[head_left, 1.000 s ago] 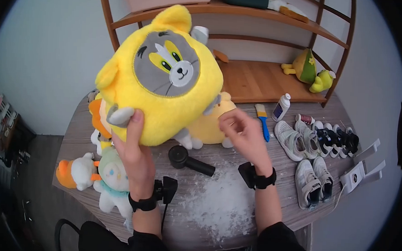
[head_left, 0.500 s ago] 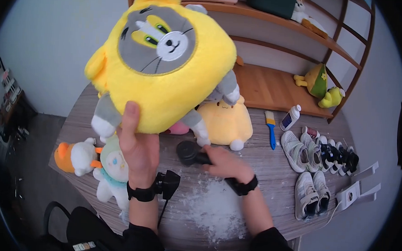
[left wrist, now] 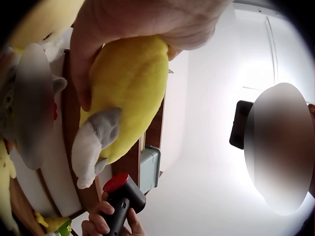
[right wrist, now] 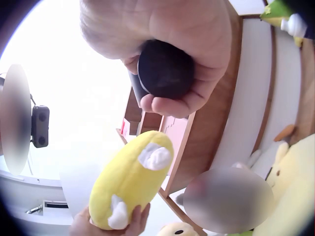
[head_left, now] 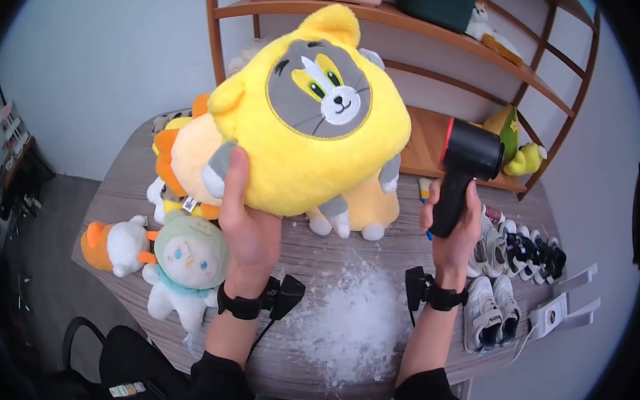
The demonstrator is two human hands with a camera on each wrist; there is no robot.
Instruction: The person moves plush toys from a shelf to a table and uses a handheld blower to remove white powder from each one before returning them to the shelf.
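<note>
My left hand (head_left: 254,236) holds up a yellow plush toy (head_left: 307,173) by its lower left side, thumb on the front and fingers behind. It has a grey cat face and small grey-and-white limbs; one limb (left wrist: 88,152) dangles in the left wrist view. To the right, my right hand (head_left: 455,246) grips the handle of a black hair dryer (head_left: 475,151), raised above the table. Its red-rimmed end (left wrist: 116,182) faces the plush, with a gap between them. Seen from the right wrist, the fingers curl round the handle's dark round base (right wrist: 167,69).
White powder (head_left: 357,319) is spread over the table's (head_left: 266,358) front middle. Several plush toys, including a green-hooded one (head_left: 188,254), sit at the left; a pale yellow one (head_left: 378,207) is behind. Small shoes (head_left: 483,313) and a white rack (head_left: 551,317) stand right, a wooden shelf (head_left: 426,140) behind.
My right hand has taken the hair dryer off the table and lifted it to the right of the plush. The plush, still in my left hand, sits further right in the view.
</note>
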